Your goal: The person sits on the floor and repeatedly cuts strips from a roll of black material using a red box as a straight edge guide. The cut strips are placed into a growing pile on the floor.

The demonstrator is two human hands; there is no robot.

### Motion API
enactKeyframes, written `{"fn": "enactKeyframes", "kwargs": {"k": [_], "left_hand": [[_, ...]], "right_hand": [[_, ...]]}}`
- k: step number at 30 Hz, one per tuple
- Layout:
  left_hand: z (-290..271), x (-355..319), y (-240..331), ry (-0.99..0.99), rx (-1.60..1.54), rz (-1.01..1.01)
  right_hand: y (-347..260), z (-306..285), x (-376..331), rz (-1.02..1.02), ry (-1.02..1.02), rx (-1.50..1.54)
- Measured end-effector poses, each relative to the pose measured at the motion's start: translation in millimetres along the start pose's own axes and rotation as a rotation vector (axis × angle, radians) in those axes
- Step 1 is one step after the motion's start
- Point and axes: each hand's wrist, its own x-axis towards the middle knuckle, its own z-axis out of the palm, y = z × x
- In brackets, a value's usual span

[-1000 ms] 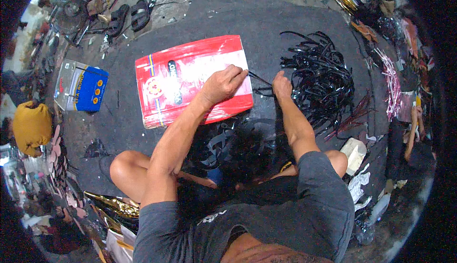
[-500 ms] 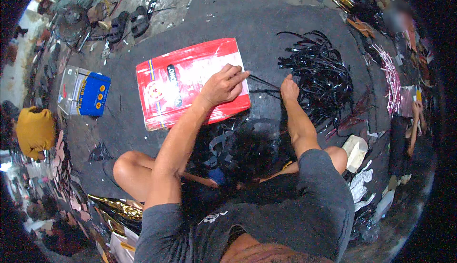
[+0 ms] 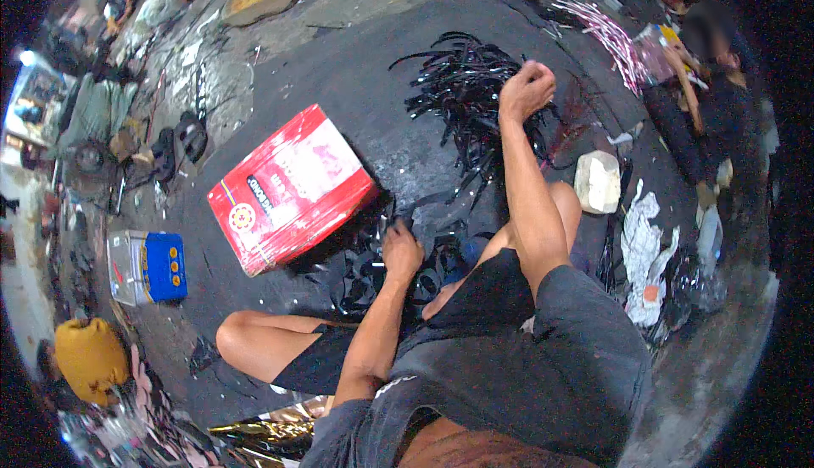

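I am watching the right hand (image 3: 526, 89) clenching black strips from the tangled pile (image 3: 465, 86) on the dark floor (image 3: 356, 69); the left hand (image 3: 400, 250) is gripping strips beside the red box (image 3: 288, 186). Pulling now is risking snagging neighbouring strips and scattering them.

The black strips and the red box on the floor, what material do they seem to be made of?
Black strips: probably thin plastic or film, glossy; they curl and glint with light. Red box: likely coated cardboard, with a slight sheen, flat faces and creased edges.
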Motion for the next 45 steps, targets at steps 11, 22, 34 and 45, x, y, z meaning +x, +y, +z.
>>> {"fn": "enactKeyframes", "kwargs": {"k": [11, 22, 34, 45], "left_hand": [[-149, -8, 14, -0.089, -0.305, -0.017], [-248, -23, 39, 0.578, -0.593, 0.323], [-203, -7, 43, 0.254, -0.625, 0.332], [-184, -28, 5, 0.126, -0.487, 0.300]], "right_hand": [[-64, -186, -155, 0.168, -1.973, 0.617], [-152, -199, -77, -0.338, -1.514, 0.820], [-223, -192, 33, 0.716, -1.527, 1.167], [-209, -170, 30, -0.519, -1.542, 0.492]]}}
